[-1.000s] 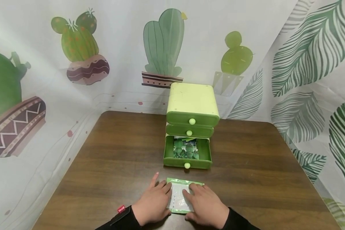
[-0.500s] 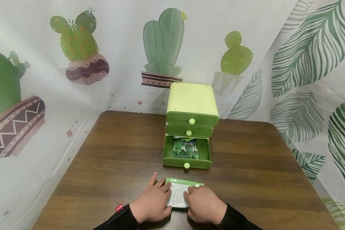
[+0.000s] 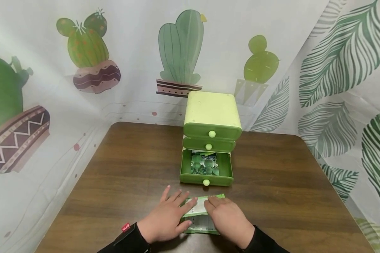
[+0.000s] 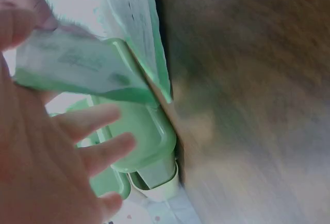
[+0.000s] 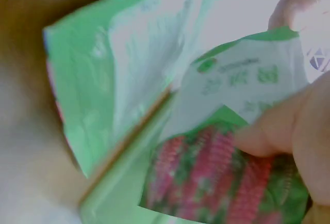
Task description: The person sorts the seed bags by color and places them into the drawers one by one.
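Observation:
A green-edged white packet [image 3: 198, 209] lies on the table in front of me, bent so two pale panels show in the head view. The right wrist view shows its raised flap [image 5: 198, 175], printed with pink flowers and some lettering. My right hand [image 3: 229, 219] pinches this flap, with the thumb [image 5: 281, 128] across its printed side. At the packet's left side is my left hand [image 3: 164, 219], fingers spread and fairly straight, forefinger touching the upper panel and thumb near the lower one. Parts of the packet are hidden under both hands.
Beyond the packet stands a light-green drawer cabinet [image 3: 213, 107]. Its bottom drawer [image 3: 206, 178] is pulled out and holds picture packets [image 3: 205, 164]. The brown table [image 3: 126, 158] extends to both sides, and a printed cloth [image 3: 139, 52] hangs behind it.
The packet lay flat, then its near edge lifted; now it is bent with two panels showing. My right fingers were curled half a second ago and now reach further forward. Left fingers spread wider.

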Action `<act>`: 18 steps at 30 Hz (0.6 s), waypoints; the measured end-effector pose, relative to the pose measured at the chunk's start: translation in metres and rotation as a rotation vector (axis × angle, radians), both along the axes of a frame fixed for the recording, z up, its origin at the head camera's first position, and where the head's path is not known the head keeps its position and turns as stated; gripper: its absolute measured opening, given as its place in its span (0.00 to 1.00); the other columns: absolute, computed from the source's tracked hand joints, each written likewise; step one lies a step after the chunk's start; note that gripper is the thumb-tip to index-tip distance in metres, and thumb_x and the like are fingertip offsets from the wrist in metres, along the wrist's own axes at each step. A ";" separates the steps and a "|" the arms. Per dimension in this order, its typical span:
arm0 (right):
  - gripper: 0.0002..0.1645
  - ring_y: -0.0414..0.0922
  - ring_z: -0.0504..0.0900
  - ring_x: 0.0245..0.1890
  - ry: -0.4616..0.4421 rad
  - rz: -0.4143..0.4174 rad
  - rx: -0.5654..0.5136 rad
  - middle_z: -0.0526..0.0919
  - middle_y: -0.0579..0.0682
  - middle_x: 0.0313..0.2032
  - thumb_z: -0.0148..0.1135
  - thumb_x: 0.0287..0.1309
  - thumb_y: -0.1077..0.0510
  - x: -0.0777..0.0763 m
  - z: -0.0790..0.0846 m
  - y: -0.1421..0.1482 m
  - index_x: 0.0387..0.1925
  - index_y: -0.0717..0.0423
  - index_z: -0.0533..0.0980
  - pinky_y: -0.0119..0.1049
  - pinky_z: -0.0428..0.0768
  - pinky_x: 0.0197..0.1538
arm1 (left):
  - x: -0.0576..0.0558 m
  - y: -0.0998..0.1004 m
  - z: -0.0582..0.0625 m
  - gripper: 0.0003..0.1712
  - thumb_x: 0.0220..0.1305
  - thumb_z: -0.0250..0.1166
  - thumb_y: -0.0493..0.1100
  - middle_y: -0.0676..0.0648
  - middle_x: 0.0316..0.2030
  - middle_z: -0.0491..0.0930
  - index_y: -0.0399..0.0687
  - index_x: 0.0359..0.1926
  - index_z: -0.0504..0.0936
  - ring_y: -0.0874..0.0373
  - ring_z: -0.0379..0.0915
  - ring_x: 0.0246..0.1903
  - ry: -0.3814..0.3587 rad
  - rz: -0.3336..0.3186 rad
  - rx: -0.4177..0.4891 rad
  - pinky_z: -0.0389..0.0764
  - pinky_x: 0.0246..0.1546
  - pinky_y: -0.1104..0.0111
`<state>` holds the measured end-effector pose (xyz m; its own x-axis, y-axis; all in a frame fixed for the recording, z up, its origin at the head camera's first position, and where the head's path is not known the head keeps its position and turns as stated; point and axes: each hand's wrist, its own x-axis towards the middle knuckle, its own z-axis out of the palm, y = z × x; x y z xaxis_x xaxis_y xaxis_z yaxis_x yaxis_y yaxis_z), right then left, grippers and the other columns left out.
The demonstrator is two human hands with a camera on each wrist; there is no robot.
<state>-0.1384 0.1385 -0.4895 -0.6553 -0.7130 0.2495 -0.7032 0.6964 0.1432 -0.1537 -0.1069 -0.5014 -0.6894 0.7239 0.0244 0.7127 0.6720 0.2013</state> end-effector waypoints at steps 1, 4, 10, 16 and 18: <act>0.13 0.48 0.84 0.47 0.024 -0.002 -0.036 0.85 0.55 0.46 0.67 0.57 0.65 0.000 0.002 0.001 0.45 0.59 0.81 0.43 0.82 0.44 | 0.000 -0.001 0.000 0.37 0.74 0.51 0.61 0.41 0.72 0.62 0.56 0.78 0.58 0.41 0.56 0.70 0.016 0.000 0.032 0.39 0.67 0.37; 0.18 0.50 0.83 0.50 0.046 -0.006 -0.112 0.84 0.57 0.49 0.70 0.54 0.67 -0.001 0.009 0.003 0.48 0.60 0.82 0.47 0.82 0.46 | -0.002 -0.002 0.000 0.41 0.73 0.54 0.60 0.41 0.73 0.59 0.55 0.79 0.52 0.42 0.55 0.70 0.087 -0.004 0.110 0.41 0.67 0.38; 0.18 0.46 0.85 0.43 0.090 0.038 -0.198 0.86 0.53 0.43 0.66 0.50 0.72 -0.005 0.013 0.004 0.44 0.60 0.82 0.42 0.83 0.40 | -0.004 -0.002 0.003 0.46 0.71 0.57 0.58 0.41 0.75 0.56 0.53 0.80 0.45 0.43 0.54 0.71 0.214 -0.010 0.233 0.47 0.67 0.39; 0.15 0.41 0.85 0.32 0.105 0.069 -0.320 0.87 0.46 0.38 0.61 0.51 0.70 -0.009 0.013 0.006 0.41 0.57 0.81 0.37 0.80 0.31 | -0.008 -0.002 0.008 0.43 0.73 0.49 0.58 0.36 0.74 0.54 0.38 0.78 0.50 0.43 0.52 0.72 0.376 -0.034 0.395 0.54 0.64 0.40; 0.16 0.42 0.85 0.33 0.092 0.070 -0.358 0.87 0.47 0.38 0.61 0.52 0.70 -0.010 0.015 0.007 0.43 0.58 0.82 0.37 0.81 0.31 | -0.009 -0.001 0.010 0.41 0.75 0.45 0.59 0.33 0.74 0.52 0.35 0.76 0.53 0.41 0.50 0.72 0.418 -0.045 0.451 0.54 0.64 0.41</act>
